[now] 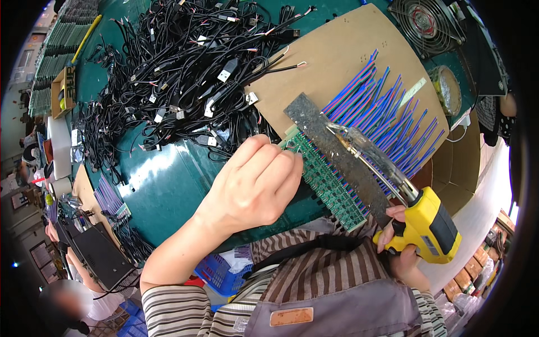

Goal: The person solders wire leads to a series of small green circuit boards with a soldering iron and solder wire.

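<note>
My right hand (400, 247) grips the handle of a yellow-and-black soldering gun (437, 223), one finger at its trigger. The gun's long metal nose points up and left over a dark, worn flat bar (337, 150). Along the near side of that bar lies a green strip of small circuit boards (334, 194). Blue, pink and green wires (368, 104) fan out beyond the bar. My left hand (255, 182) is closed, fingertips pinched at the strip's upper left end. Its own knuckles hide what the fingers hold, if anything.
A large tangle of black cables (185, 73) covers the far left of the green table (157, 180). Brown cardboard (348, 39) lies under the wires. At the far right are a fan (422, 21) and a roll of tape (445, 90). Another person (78, 297) sits at lower left.
</note>
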Action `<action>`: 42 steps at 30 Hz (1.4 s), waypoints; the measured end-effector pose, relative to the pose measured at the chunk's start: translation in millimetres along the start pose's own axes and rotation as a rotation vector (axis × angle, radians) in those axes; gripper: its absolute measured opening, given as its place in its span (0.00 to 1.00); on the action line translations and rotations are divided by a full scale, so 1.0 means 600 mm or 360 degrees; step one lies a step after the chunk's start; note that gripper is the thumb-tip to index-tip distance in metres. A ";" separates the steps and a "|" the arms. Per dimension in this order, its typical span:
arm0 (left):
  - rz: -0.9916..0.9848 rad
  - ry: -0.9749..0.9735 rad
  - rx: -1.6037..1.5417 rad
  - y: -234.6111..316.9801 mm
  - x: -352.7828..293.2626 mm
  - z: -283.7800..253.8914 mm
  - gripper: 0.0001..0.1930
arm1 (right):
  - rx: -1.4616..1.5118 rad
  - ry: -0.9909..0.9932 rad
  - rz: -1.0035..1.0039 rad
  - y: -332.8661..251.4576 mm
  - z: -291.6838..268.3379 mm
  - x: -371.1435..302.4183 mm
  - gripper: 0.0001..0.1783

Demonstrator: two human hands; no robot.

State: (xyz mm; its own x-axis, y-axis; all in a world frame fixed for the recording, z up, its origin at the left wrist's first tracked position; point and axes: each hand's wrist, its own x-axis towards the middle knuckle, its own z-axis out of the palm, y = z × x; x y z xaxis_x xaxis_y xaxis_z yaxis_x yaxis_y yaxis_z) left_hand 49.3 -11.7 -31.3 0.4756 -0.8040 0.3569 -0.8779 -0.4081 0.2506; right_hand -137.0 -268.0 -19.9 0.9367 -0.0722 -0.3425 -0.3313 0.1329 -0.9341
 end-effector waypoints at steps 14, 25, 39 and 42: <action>-0.0732 0.0299 0.0089 -0.093 0.095 0.007 0.07 | -0.0066 -0.0007 0.0043 -0.015 -0.015 0.006 0.44; -0.0890 0.0473 -0.0072 -0.094 0.104 0.018 0.05 | -0.0004 -0.0007 0.0093 -0.013 -0.013 0.002 0.44; -0.0162 0.0084 -0.0247 0.001 0.024 0.001 0.15 | -0.0133 -0.0116 0.0126 -0.017 -0.028 -0.010 0.43; -0.0141 0.0046 -0.0185 0.007 0.024 -0.002 0.16 | -0.0109 -0.0066 0.0105 -0.010 -0.025 -0.013 0.43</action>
State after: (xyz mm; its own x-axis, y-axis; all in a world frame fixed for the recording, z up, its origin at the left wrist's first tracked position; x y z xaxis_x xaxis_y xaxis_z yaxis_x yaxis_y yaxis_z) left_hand 52.8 -24.4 -24.2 0.5537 -0.7536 0.3543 -0.8209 -0.4226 0.3840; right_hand -144.1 -282.9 -13.3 0.9159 -0.0246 -0.4006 -0.3983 0.0681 -0.9147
